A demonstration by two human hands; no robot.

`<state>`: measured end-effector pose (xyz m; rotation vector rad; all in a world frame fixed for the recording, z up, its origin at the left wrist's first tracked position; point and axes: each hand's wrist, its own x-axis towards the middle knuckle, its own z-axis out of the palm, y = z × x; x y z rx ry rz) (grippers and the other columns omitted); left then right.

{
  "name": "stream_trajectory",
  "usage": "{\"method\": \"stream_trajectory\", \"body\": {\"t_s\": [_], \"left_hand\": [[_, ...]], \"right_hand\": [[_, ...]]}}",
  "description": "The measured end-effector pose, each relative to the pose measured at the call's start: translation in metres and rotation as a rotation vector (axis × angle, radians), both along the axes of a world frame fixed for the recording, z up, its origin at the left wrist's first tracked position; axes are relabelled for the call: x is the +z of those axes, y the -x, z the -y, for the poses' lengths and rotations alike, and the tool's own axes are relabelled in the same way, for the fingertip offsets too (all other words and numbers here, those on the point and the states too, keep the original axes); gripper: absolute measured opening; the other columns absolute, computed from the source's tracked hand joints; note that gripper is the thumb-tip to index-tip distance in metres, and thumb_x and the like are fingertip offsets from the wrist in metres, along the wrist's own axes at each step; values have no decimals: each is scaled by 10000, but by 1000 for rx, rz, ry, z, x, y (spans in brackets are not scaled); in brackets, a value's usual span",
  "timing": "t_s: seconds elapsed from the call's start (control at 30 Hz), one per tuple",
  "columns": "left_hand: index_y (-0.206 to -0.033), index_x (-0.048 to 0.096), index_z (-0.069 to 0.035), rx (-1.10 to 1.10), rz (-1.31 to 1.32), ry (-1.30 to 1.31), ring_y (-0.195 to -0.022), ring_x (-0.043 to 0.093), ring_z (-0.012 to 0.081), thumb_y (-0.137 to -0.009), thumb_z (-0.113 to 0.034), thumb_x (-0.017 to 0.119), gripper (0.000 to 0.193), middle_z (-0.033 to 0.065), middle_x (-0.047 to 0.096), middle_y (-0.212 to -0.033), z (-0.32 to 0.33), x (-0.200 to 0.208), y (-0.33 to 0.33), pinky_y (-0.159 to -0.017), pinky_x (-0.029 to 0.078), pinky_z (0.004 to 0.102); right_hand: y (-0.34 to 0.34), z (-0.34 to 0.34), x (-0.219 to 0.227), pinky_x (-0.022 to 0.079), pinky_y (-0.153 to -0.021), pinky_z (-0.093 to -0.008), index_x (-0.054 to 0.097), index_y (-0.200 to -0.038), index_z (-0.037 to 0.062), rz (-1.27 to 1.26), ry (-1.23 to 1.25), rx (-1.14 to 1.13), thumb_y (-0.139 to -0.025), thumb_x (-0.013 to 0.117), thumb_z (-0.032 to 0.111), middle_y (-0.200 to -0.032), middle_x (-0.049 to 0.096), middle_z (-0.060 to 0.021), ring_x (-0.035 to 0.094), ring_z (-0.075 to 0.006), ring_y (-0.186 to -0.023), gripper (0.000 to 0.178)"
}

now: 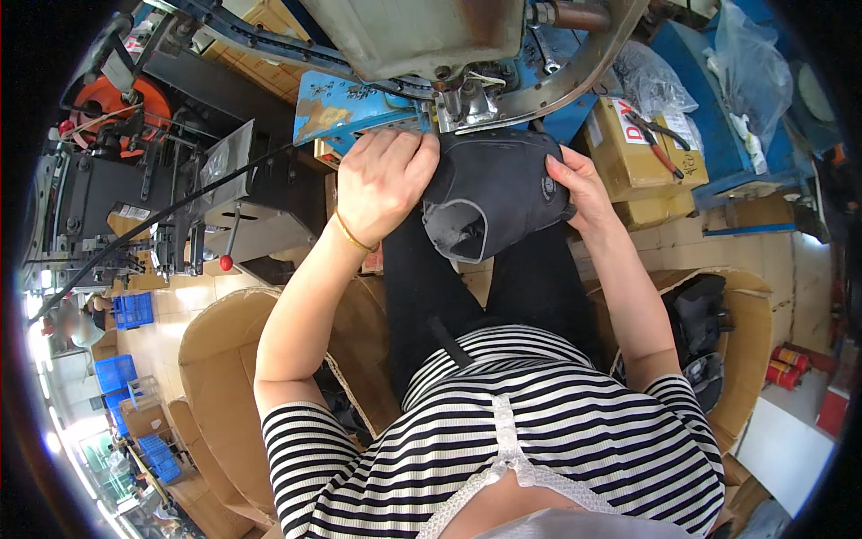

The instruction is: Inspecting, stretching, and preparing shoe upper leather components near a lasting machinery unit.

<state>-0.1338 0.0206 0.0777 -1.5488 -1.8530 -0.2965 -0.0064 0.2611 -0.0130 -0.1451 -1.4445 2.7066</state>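
Observation:
A black soft padded piece (507,184), with a grey-edged round opening and a small round emblem, hangs just under the metal working head (469,103) of a machine. My left hand (386,175) is closed at its upper left edge, right beside the head; the fingertips are hidden. With the thumb on the front and the fingers behind, my right hand (584,189) grips the right edge. The piece's upper edge reaches the machine head; I cannot tell whether it is clamped there.
Pliers (660,144) lie on a cardboard box (637,166) at the right. Open cartons stand on both sides of my legs, the right carton (741,314) holding black pieces. At the left is a dark machine with a red-knobbed lever (226,262). A blue plate (346,108) adjoins the machine.

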Motion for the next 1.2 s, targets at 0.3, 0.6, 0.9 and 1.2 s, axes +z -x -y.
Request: {"method": "stream_trajectory", "body": {"t_s": [0.3, 0.6, 0.9, 1.2], "left_hand": [[-803, 544, -65, 6, 236, 51, -702, 570, 257, -610, 8, 607, 215, 63, 519, -728, -13, -1, 18, -624, 465, 364], [-816, 558, -57, -90, 352, -30, -786, 531, 270, -523, 69, 604, 322, 61, 539, -811, -13, -16, 11, -692, 414, 378], [-799, 553, -34, -51, 378, -54, -815, 541, 292, -490, 116, 542, 344, 76, 559, -822, -16, -9, 10, -744, 394, 365], [-815, 611, -63, -68, 344, -64, -817, 557, 240, -524, 65, 599, 319, 29, 590, -842, -2, -17, 23, -764, 398, 341]], "right_hand": [[4, -6, -23, 564, -796, -301, 599, -1173, -14, 136, 159, 19, -939, 581, 162, -1072, 675, -96, 675, -159, -909, 294], [4, 10, -51, 547, -853, -330, 569, -1228, -2, 41, 257, 103, -942, 583, 163, -1132, 654, -97, 658, -176, -981, 331], [2, 14, -46, 561, -818, -315, 576, -1197, 7, 75, 217, 49, -943, 583, 180, -1084, 667, -86, 670, -162, -934, 308], [10, 5, -15, 559, -792, -290, 590, -1192, -11, 150, 26, 52, -937, 590, 175, -1075, 671, -92, 670, -147, -914, 316]]}}
